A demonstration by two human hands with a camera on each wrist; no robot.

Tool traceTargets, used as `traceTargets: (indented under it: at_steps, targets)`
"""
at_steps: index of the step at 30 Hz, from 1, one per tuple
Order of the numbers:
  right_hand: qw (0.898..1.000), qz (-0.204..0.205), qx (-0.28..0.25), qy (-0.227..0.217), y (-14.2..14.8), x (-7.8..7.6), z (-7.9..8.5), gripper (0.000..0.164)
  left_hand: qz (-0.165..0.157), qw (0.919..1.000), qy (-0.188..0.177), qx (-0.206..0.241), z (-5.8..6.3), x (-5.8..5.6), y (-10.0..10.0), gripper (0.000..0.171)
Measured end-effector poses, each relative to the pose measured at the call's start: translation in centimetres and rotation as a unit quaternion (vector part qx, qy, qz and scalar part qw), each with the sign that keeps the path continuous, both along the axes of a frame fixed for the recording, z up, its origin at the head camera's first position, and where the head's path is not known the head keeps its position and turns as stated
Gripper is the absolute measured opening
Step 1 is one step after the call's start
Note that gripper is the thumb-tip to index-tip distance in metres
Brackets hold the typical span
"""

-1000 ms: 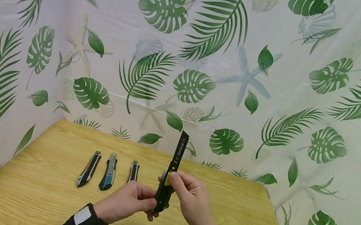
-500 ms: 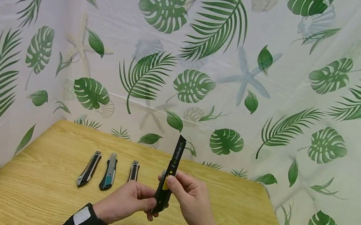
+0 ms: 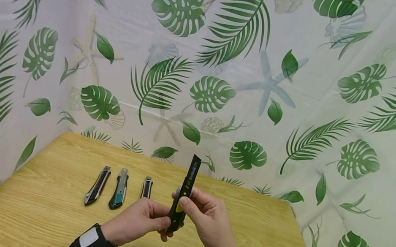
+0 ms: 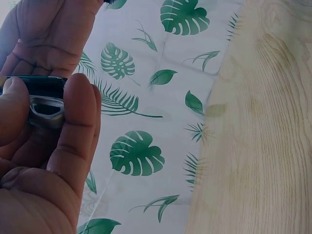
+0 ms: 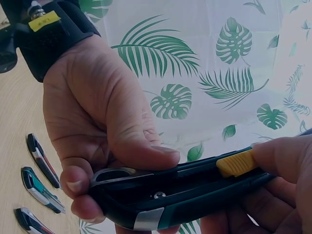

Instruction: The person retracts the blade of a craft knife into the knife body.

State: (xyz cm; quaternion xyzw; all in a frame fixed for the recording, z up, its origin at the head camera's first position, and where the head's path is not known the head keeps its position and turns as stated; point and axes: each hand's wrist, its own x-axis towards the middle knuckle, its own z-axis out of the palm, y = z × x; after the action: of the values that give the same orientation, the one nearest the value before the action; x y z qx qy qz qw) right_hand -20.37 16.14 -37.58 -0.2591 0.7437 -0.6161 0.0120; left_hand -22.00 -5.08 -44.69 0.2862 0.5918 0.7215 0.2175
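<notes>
A black utility knife (image 3: 181,206) is held upright between both hands over the table, its long black blade (image 3: 193,172) sticking out of the top. My left hand (image 3: 145,220) grips the lower end of the handle between thumb and fingers. In the left wrist view the metal loop (image 4: 48,113) at the handle's tail shows between them. With its thumb on the yellow slider (image 5: 237,163), my right hand (image 3: 211,223) holds the upper part of the handle. The right wrist view shows the slider partway along the handle's groove.
Three more utility knives lie in a row on the wooden table (image 3: 36,202): a grey-black one (image 3: 98,185), a teal-and-silver one (image 3: 119,188) and a shorter-looking one (image 3: 147,187) partly behind my left hand. A leaf-printed curtain (image 3: 215,113) stands behind the table.
The right thumb and the yellow slider have moved down the handle, and the blade's tip has come down with them, so less blade sticks out. The left hand has barely moved.
</notes>
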Motion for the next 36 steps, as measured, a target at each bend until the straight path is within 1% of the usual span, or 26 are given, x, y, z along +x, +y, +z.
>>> traceTargets:
  at_steps: [7, 10, 13, 16, 19, 24, 27, 31, 36]
  targets:
    - [1.000, 0.021, -0.010, -0.012, -0.1, -0.1, 0.0, 0.028, -0.007, 0.9999, 0.002, 0.008, 0.0, -0.2, -0.2, 0.034]
    - [1.000, 0.020, -0.007, -0.018, -0.3, -0.1, 0.0, 0.027, -0.024, 0.9996, 0.007, 0.014, 0.0, -0.3, -0.2, 0.035]
    - [1.000, 0.017, -0.004, -0.023, -0.4, -0.1, 0.0, 0.025, -0.052, 0.9983, 0.009, 0.027, -0.1, -0.3, 0.0, 0.040]
    - [0.999, 0.016, -0.006, -0.028, -0.6, -0.1, -0.1, 0.025, -0.078, 0.9960, -0.007, 0.045, -0.3, -0.1, 0.2, 0.047]
    - [0.999, 0.015, -0.008, -0.036, -0.8, -0.1, -0.2, 0.026, -0.092, 0.9933, -0.033, 0.062, -0.3, 0.2, 0.4, 0.051]
    - [0.999, 0.025, -0.004, -0.039, -1.1, -0.1, -0.2, 0.030, -0.099, 0.9906, -0.060, 0.072, -0.2, 0.3, 0.4, 0.061]
    - [0.999, 0.030, -0.005, -0.032, -1.3, -0.2, -0.3, 0.030, -0.098, 0.9902, -0.068, 0.073, -0.1, 0.3, 0.3, 0.061]
    - [0.999, 0.027, -0.007, -0.027, -1.5, -0.4, -0.4, 0.030, -0.086, 0.9916, -0.068, 0.068, 0.1, 0.1, 0.3, 0.060]
    - [0.999, 0.029, -0.017, -0.034, -1.7, -0.7, -0.6, 0.034, -0.072, 0.9933, -0.068, 0.060, 0.3, 0.1, 0.2, 0.065]
